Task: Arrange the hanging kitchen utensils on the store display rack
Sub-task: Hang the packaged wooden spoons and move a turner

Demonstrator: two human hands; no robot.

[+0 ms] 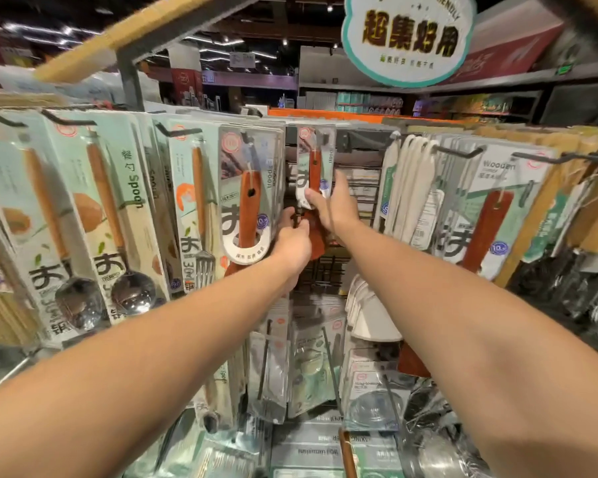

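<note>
Holding carded wooden spatula [314,188] at rack [359,167] centre | right hand [332,205] pinches card, left hand [292,236] grips below | light, card bends: you'd hold the handle.

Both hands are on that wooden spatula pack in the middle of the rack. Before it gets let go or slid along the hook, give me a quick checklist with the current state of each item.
1. Right hand grips the wooden spatula pack at its card: ok.
2. Left hand steadies the pack's lower end: ok, fingers closed there.
3. Pack's hang hole fully seated on its hook: cannot tell, blurred.
4. Pack hangs straight: ok, roughly upright.
5. Neighbouring spatula pack on the left is clear of it: ok, a gap shows.
6. White utensils to the right undisturbed: ok.
</note>
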